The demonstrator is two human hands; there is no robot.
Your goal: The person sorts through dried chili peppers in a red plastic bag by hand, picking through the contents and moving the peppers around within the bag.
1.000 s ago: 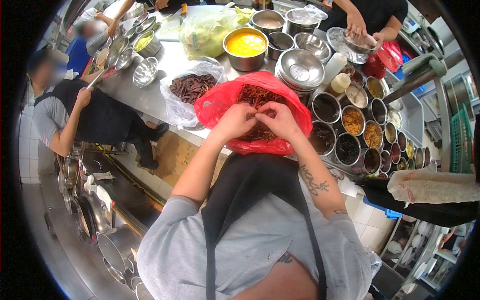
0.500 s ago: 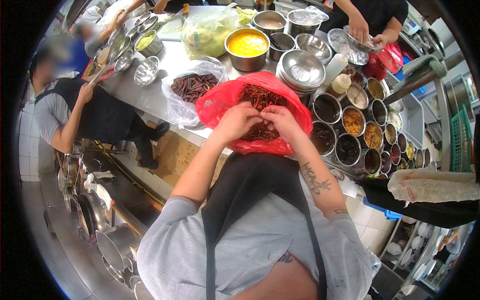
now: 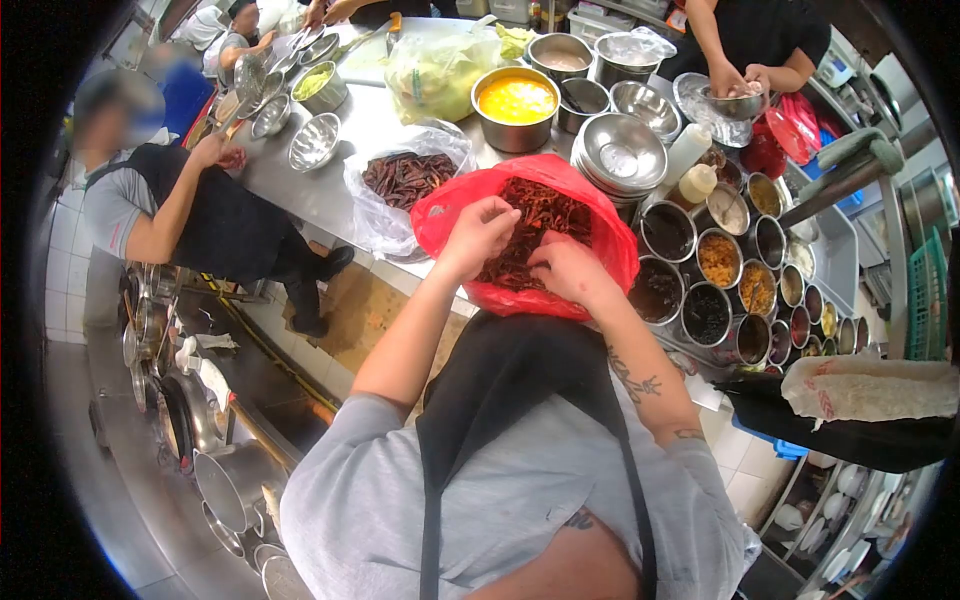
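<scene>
A red plastic bag [image 3: 617,235] stands open in front of me, with dried red chilies [image 3: 550,212] inside. Over its left side is my left hand [image 3: 480,236], thumb and fingertips pinched together; whatever they hold is too small to make out. My right hand [image 3: 574,270] reaches down to the chilies from the right, its fingers curled and closed, and I cannot see what is between them. Beside the red bag, a clear plastic bag [image 3: 375,222] holds more dried chilies [image 3: 408,178], larger and darker looking.
Beyond the bags stand a pot of yellow liquid [image 3: 516,103], stacked steel bowls [image 3: 622,150] and a bag of pale green vegetables [image 3: 435,80]. Several ingredient tins [image 3: 706,313] crowd the right. A co-worker [image 3: 190,200] stands left; another person's hands [image 3: 742,85] work over a bowl at upper right.
My hands were together over the red bag and have drawn apart. The left moved up slightly, the right down toward the chilies. The whole view shifted a little.
</scene>
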